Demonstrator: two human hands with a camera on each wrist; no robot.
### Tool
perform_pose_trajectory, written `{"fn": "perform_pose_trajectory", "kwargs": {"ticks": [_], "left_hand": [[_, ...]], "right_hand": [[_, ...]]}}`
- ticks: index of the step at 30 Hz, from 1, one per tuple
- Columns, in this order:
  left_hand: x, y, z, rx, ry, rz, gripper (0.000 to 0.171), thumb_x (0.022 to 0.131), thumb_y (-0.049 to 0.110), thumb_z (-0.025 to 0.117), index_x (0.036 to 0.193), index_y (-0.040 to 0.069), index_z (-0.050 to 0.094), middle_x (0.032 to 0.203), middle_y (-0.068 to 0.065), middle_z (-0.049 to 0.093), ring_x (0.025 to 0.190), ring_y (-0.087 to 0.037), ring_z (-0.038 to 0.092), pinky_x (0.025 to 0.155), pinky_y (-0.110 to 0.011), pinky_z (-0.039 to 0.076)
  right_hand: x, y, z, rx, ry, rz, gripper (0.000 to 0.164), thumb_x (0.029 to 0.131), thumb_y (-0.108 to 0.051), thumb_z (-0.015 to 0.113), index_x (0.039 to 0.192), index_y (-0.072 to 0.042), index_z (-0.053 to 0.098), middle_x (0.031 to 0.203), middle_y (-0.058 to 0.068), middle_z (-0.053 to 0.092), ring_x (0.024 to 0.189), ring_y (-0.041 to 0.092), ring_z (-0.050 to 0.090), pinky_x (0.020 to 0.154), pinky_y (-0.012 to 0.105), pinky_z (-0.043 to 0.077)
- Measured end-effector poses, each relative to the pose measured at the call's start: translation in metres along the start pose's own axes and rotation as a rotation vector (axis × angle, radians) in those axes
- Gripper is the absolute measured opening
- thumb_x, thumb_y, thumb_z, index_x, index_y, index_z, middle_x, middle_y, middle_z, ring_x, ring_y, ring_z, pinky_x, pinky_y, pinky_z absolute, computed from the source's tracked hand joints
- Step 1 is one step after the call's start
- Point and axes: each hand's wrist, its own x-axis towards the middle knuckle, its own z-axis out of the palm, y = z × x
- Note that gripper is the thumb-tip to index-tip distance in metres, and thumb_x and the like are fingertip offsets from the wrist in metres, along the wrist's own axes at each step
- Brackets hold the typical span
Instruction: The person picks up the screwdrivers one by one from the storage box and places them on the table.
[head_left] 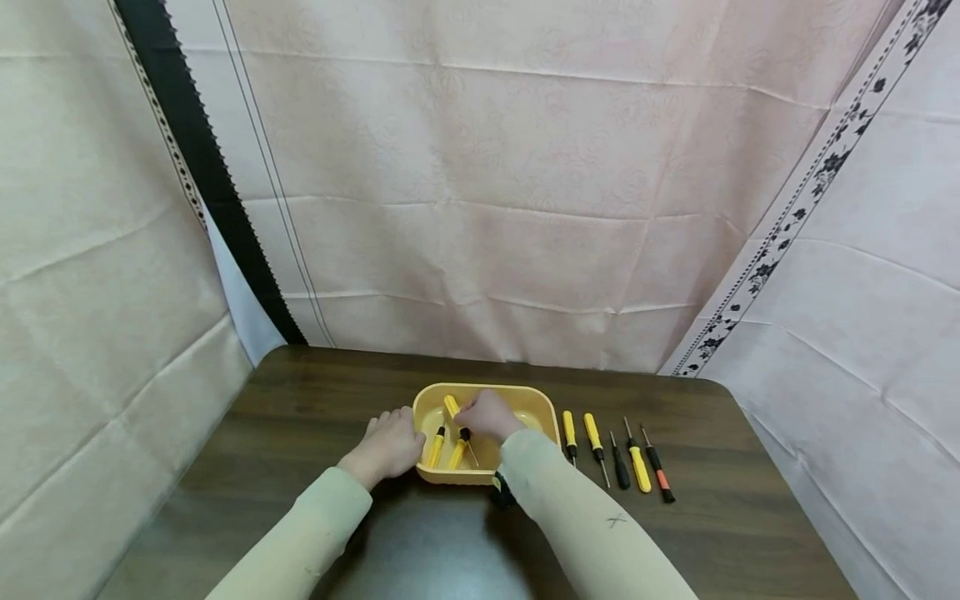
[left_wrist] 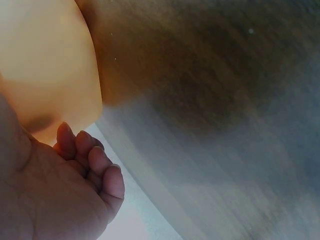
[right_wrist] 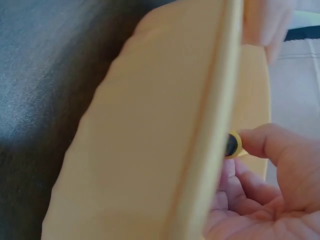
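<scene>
Table [head_left: 330, 408]: dark brown wood-grain top, rounded far corners, soft glare [head_left: 450, 550] on the near part. Behind it, pale pinkish cloth backdrop [head_left: 480, 208] with horizontal fold creases. Left: cream cloth [head_left: 90, 333], plus a slanting black band [head_left: 172, 83], one edge serrated. Right: whitish creased cloth [head_left: 862, 333], slanting border strip [head_left: 828, 167] with black floral print.

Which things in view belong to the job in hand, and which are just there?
Job:
yellow tray
yellow-and-black screwdriver, pinched by the right hand
screwdrivers lying in the tray
likely also the row of five screwdrivers to its right

Just there:
brown table
cloth hangings
</scene>
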Motion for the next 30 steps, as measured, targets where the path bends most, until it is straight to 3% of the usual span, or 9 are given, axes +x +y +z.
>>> {"fn": "perform_pose_trajectory", "kwargs": {"ticks": [5, 13, 18, 23, 30], "left_hand": [[0.001, 0.002, -0.002, -0.004, -0.005, 0.003, 0.047, 0.097, 0.032, 0.044, 0.127, -0.004, 0.047, 0.112, -0.013, 0.054, 0.099, -0.028, 0.048, 0.088, -0.049, 0.035], [0.000, -0.002, -0.005, 0.006, -0.002, -0.001, 0.048, 0.097, 0.031, 0.043, 0.128, -0.005, 0.047, 0.116, -0.014, 0.055, 0.102, -0.029, 0.049, 0.089, -0.049, 0.035], [0.001, -0.006, -0.009, 0.015, -0.005, -0.011, 0.048, 0.097, 0.032, 0.045, 0.129, -0.005, 0.047, 0.116, -0.014, 0.056, 0.102, -0.029, 0.049, 0.090, -0.048, 0.034], [0.002, -0.009, -0.013, 0.026, -0.007, -0.018, 0.048, 0.097, 0.031, 0.045, 0.129, -0.005, 0.048, 0.117, -0.014, 0.056, 0.101, -0.029, 0.049, 0.089, -0.048, 0.034], [0.002, -0.012, -0.017, 0.020, -0.019, -0.023, 0.046, 0.098, 0.027, 0.043, 0.129, -0.007, 0.047, 0.119, -0.017, 0.056, 0.105, -0.032, 0.049, 0.090, -0.051, 0.034]], "right_hand": [[-0.004, -0.001, -0.009, 0.130, -0.048, 0.011, 0.007, 0.083, -0.009, 0.070, 0.085, -0.002, 0.070, 0.081, 0.002, 0.065, 0.068, 0.015, 0.061, 0.065, 0.029, 0.052], [-0.004, 0.004, -0.030, 0.370, -0.159, 0.058, 0.017, 0.089, -0.014, 0.066, 0.100, -0.001, 0.065, 0.096, 0.009, 0.062, 0.076, 0.018, 0.060, 0.078, 0.040, 0.054], [-0.007, 0.006, -0.044, 0.527, -0.224, 0.064, 0.034, 0.091, -0.017, 0.064, 0.117, 0.006, 0.058, 0.110, 0.014, 0.059, 0.086, 0.022, 0.062, 0.083, 0.042, 0.052], [-0.011, 0.009, -0.052, 0.539, -0.212, 0.059, 0.042, 0.093, -0.020, 0.064, 0.124, 0.008, 0.055, 0.114, 0.019, 0.057, 0.089, 0.023, 0.061, 0.081, 0.038, 0.053], [-0.011, 0.025, -0.059, 0.504, -0.119, 0.029, 0.039, 0.092, -0.020, 0.066, 0.119, 0.008, 0.060, 0.107, 0.016, 0.061, 0.089, 0.023, 0.063, 0.081, 0.038, 0.053]]}}
